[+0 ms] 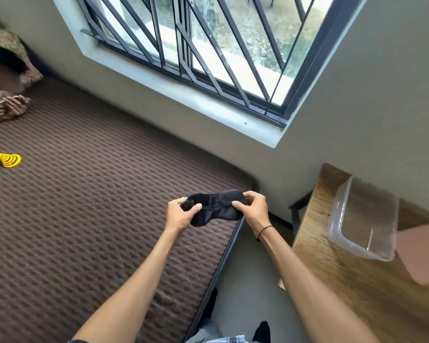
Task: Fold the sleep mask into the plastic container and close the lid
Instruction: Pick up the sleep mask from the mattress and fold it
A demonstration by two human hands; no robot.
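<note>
Fingers (240,206) of both hands pinch the sleep mask (214,209) ends, still unfolded, above the bed's corner. Plastic container (364,219) on counter (332,280) sits open, empty; folding, packing, closing remain.

Bare forearms, thin black cord bracelet (265,230) on right wrist, black sock (261,330)

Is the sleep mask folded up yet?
No, the sleep mask is spread flat, its ends held by the left hand and right hand.

Barred window (208,50) above brown mattress (97,194)
</note>
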